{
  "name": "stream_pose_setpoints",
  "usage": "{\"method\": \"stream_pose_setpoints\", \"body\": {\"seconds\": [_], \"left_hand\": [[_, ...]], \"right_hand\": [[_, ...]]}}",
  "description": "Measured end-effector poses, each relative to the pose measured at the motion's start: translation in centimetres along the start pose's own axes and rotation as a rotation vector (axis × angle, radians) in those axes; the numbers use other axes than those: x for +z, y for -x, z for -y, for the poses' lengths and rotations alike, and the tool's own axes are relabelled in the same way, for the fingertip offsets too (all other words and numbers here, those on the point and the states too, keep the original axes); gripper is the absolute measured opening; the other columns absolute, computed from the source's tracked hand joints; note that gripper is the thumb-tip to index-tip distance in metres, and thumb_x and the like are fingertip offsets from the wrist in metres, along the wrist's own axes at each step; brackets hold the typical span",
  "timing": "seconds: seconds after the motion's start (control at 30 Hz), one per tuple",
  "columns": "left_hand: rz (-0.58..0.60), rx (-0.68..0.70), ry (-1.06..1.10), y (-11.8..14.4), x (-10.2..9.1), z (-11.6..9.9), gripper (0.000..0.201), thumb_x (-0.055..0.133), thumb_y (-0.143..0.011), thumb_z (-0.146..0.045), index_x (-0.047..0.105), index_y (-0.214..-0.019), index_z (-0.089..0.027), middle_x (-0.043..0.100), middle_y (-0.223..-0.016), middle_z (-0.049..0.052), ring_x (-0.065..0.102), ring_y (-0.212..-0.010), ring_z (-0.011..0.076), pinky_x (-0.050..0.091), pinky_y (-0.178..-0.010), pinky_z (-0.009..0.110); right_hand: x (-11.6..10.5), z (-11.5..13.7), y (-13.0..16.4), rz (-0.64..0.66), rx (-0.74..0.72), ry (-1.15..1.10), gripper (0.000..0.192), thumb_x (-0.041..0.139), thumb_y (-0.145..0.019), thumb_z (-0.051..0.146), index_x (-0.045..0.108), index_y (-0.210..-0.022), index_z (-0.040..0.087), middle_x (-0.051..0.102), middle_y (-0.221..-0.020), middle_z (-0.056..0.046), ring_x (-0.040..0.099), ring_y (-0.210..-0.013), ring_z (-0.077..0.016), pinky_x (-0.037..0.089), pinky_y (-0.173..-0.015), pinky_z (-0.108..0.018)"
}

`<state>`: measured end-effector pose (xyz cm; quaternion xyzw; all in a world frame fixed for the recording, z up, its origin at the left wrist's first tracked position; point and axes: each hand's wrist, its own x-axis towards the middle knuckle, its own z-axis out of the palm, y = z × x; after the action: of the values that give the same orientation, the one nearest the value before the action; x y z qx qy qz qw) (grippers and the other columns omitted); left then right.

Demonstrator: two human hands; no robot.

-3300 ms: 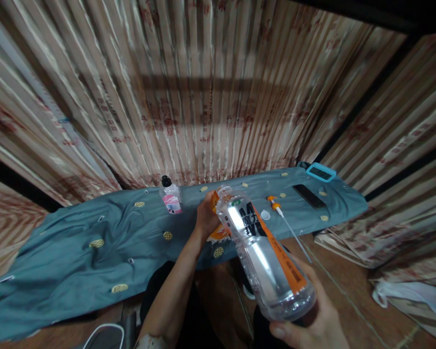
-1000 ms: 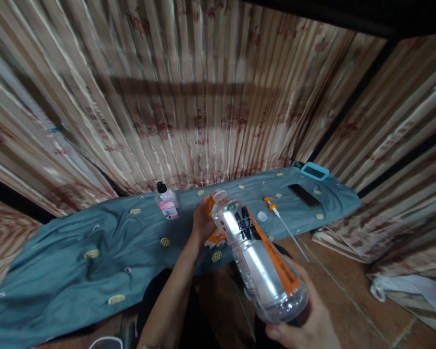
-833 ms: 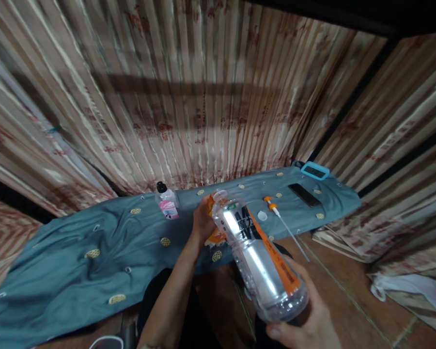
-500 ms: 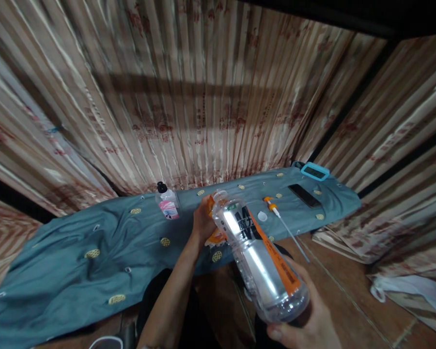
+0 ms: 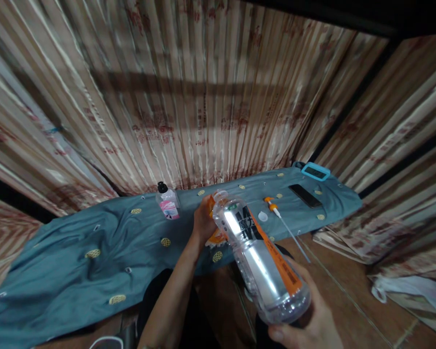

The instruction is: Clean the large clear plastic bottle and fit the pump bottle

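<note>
My right hand (image 5: 314,325) grips the base of a large clear plastic bottle (image 5: 256,254) with an orange and black label, tilted so its open neck points away, toward an orange container (image 5: 215,232). My left hand (image 5: 202,222) holds that orange container on the blue cloth (image 5: 94,242); most of the container is hidden behind the bottle and hand. A small white cap (image 5: 263,216) and an orange pump head with a long white tube (image 5: 283,220) lie just right of the bottle's neck.
A small clear bottle with a pink label and black cap (image 5: 167,202) stands left of my left hand. A black phone (image 5: 305,195) and a blue-framed device (image 5: 315,171) lie at the cloth's right end. Striped curtains hang behind. White plastic bag (image 5: 410,291) on the brown floor.
Almost nothing has moved. The big bottle stays tilted toward the orange container, and both hands keep their grip; the view has shifted slightly.
</note>
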<state>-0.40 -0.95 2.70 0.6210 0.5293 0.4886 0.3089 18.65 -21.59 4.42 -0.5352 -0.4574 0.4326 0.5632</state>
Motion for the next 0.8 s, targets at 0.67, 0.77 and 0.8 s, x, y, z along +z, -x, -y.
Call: {"method": "stream_pose_setpoints", "body": {"seconds": [0.67,0.77,0.8], "left_hand": [[-0.002,0.022,0.025,-0.1,0.1,0.3,0.039,0.073,-0.071,-0.031,0.064,-0.109,-0.022,0.077,-0.104,0.006,0.073,-0.099,0.0282,0.057,-0.091,0.04],[0.006,0.032,0.019,-0.2,0.2,0.5,0.04,0.072,-0.072,-0.033,0.063,-0.109,-0.021,0.077,-0.103,0.007,0.072,-0.099,0.0289,0.057,-0.091,0.042],[0.006,0.038,0.017,-0.2,0.2,0.5,0.04,0.071,-0.072,-0.034,0.063,-0.109,-0.02,0.077,-0.104,0.007,0.072,-0.1,0.0292,0.056,-0.091,0.043]], "right_hand": [[1.5,1.0,0.6,-0.065,0.056,-0.052,0.1,0.095,-0.049,0.061,0.055,-0.133,0.025,0.076,-0.121,-0.006,0.073,-0.109,-0.0281,0.058,-0.091,-0.026],[1.3,1.1,0.5,-0.074,0.058,-0.039,0.102,0.095,-0.047,0.061,0.055,-0.133,0.024,0.076,-0.121,-0.007,0.073,-0.111,-0.0292,0.058,-0.092,-0.027],[1.1,1.0,0.4,-0.076,0.056,-0.041,0.102,0.096,-0.046,0.06,0.055,-0.133,0.024,0.076,-0.121,-0.007,0.073,-0.111,-0.0295,0.057,-0.093,-0.027]]}}
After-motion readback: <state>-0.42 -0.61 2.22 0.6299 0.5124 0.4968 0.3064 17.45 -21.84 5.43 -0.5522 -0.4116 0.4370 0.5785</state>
